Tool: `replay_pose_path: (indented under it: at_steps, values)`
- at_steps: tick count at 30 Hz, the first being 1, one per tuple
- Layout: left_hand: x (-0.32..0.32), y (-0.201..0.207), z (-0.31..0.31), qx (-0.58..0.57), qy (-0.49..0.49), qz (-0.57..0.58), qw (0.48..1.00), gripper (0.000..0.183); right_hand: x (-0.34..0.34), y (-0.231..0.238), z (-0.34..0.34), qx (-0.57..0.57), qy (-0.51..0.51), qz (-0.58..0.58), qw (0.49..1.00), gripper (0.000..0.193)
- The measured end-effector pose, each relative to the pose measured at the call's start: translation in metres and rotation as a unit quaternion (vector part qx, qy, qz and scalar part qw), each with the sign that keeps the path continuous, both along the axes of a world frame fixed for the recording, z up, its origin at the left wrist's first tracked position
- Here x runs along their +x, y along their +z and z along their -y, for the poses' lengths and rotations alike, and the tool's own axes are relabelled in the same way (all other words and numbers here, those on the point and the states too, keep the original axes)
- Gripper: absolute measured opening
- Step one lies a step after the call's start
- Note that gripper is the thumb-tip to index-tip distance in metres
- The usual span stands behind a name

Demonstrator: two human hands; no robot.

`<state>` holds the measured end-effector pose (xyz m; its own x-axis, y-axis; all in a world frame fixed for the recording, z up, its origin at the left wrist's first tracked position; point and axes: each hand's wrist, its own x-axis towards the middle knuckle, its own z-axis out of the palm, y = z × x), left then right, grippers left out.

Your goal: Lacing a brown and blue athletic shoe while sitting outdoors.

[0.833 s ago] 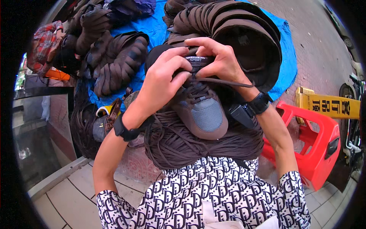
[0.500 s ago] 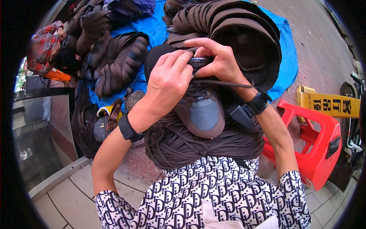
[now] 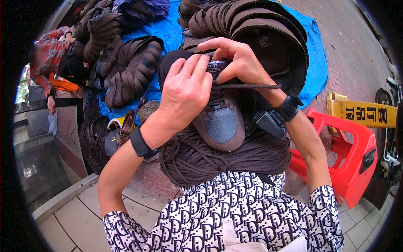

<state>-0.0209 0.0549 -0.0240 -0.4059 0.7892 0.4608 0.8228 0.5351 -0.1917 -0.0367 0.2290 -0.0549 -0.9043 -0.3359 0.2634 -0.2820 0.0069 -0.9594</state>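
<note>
A dark brown shoe [image 3: 222, 126] with a blue-grey mesh toe lies toe-down toward me on a heap of dark shoelaces [image 3: 197, 164] over my lap. My left hand [image 3: 187, 88] is closed on the left side of the shoe's tongue and lacing, its fingers pressed together and the tips partly hidden. Across from it, my right hand [image 3: 243, 63] bends thumb and index finger round the black tongue label [image 3: 215, 65]. A dark lace [image 3: 256, 86] runs from between the hands to the right, across my right wrist. What sits under the left fingertips cannot be made out.
Stacked brown shoe uppers [image 3: 268, 25] rise just beyond my hands on a blue tarp [image 3: 317, 54]; more shoe pieces [image 3: 134, 71] lie left. A red plastic stool [image 3: 357, 143] and a yellow sign [image 3: 365, 113] stand right. A person in a plaid shirt [image 3: 48, 54] is at far left.
My hands stay at the shoe's tongue, with only slight shifts. The tongue label shows a little more. At far left, the other person's arm now hangs down with something pale below the hand.
</note>
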Motion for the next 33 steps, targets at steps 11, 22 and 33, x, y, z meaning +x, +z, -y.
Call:
replay_pose_path:
  at_steps: [11, 22, 33]
  values:
    - [-0.011, 0.001, 0.001, 0.002, -0.038, 0.002, 0.999, 0.014, -0.008, 0.002, -0.001, -0.036, 0.029, 0.019, 0.999, 0.058]
    - [-0.025, 0.042, 0.03, -0.097, -0.055, 0.04, 0.993, 0.017, 0.018, 0.003, 0.007, 0.231, -0.175, -0.271, 0.918, 0.051]
    - [-0.018, 0.034, 0.043, -0.057, -0.021, 0.125, 0.99, 0.019, 0.11, 0.001, -0.01, 0.299, -0.032, -0.279, 0.912, 0.036]
